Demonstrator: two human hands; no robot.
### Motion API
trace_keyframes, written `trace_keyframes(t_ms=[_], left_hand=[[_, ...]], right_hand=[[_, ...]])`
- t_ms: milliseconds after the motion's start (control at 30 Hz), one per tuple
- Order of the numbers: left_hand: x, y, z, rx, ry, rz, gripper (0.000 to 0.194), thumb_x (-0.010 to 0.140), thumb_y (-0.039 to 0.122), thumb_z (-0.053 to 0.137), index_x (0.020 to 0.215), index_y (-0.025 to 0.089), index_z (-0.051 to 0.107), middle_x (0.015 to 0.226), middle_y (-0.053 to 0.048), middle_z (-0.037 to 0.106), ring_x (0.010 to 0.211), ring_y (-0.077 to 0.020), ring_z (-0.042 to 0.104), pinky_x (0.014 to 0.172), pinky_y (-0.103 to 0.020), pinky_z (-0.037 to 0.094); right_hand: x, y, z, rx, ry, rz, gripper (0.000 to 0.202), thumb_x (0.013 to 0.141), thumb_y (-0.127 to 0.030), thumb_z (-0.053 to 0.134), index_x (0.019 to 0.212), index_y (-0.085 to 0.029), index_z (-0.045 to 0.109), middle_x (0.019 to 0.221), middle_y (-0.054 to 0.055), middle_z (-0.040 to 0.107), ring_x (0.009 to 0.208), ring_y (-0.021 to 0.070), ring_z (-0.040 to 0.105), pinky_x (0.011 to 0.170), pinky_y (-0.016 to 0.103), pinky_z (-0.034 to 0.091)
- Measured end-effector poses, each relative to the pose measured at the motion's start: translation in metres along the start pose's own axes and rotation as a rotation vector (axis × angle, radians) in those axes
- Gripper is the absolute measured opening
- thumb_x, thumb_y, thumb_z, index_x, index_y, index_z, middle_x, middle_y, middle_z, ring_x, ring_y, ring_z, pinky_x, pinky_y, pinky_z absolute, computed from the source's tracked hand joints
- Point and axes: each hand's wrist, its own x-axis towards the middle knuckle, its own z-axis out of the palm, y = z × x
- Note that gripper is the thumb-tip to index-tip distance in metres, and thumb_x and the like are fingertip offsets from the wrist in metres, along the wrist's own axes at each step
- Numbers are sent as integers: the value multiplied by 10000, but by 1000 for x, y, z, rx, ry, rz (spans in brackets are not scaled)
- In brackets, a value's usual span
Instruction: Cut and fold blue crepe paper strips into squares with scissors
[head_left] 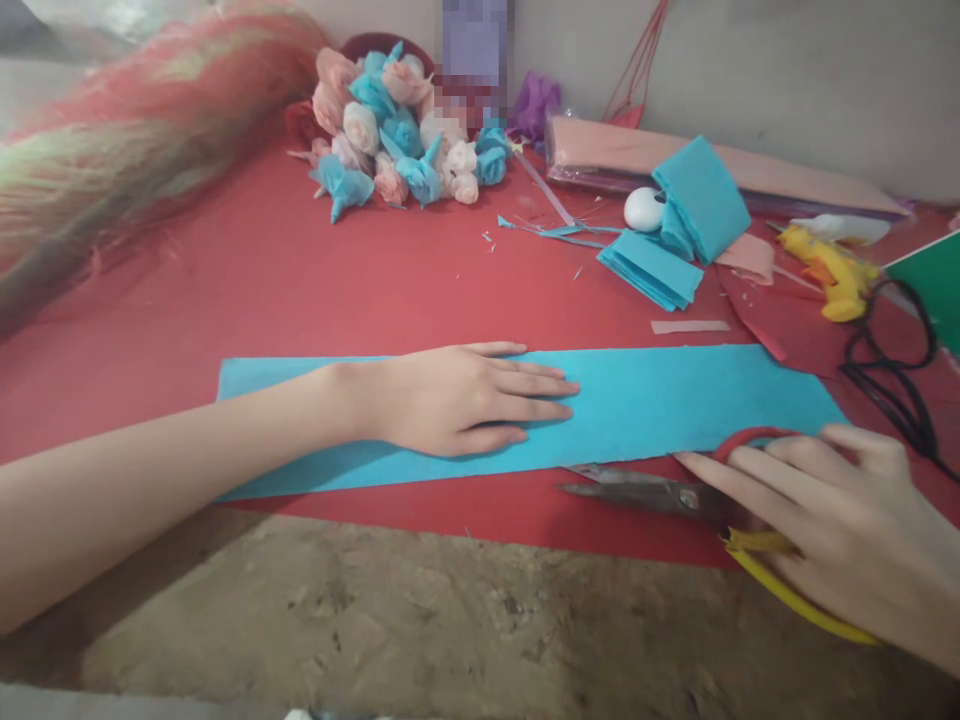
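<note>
A long strip of blue crepe paper point(660, 395) is spread across the red tabletop. My left hand point(465, 395) lies flat on it near the middle, palm down, fingers stretched out to the right. At the strip's lower right edge, my right hand point(832, 510) grips a pair of scissors point(667, 497) with one red and one yellow handle loop. The blades point left, slightly parted, just below the paper's near edge. Some of the right fingers are hidden behind the handles.
Blue, pink and white paper flowers point(401, 130) are heaped at the back. Folded blue paper point(705, 200), a white egg-shaped object point(643, 209) and a yellow glue gun point(829, 265) with a black cord lie at right. Feathery material point(150, 130) fills the left; pink paper rolls point(712, 160) rest along the wall.
</note>
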Motion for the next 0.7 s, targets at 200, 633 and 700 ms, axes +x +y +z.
trace_keyframes(t_ms=[200, 633, 700], left_hand=[[-1, -1, 1, 8, 15, 2, 437, 973, 289, 313, 1387, 186, 407, 1492, -54, 317, 1389, -159, 275, 1162, -348, 145], [1, 0, 1, 39, 5, 6, 442, 974, 291, 304, 1381, 157, 415, 1494, -62, 312, 1390, -162, 272, 1159, -353, 153], [1, 0, 1, 41, 5, 5, 441, 973, 293, 306, 1381, 165, 415, 1494, -57, 311, 1391, -158, 271, 1159, -350, 154]], right_hand=[[-2, -2, -1, -35, -7, 62, 344, 862, -246, 358, 1067, -143, 614, 788, 91, 650, 737, 270, 496, 749, 477, 340], [33, -11, 2, -13, 56, -22, 357, 765, -169, 402, 1098, -132, 526, 789, 73, 657, 716, 256, 519, 718, 431, 348], [34, -10, 3, -4, 59, -16, 340, 749, -161, 417, 1073, -141, 519, 802, 72, 662, 722, 257, 521, 731, 432, 348]])
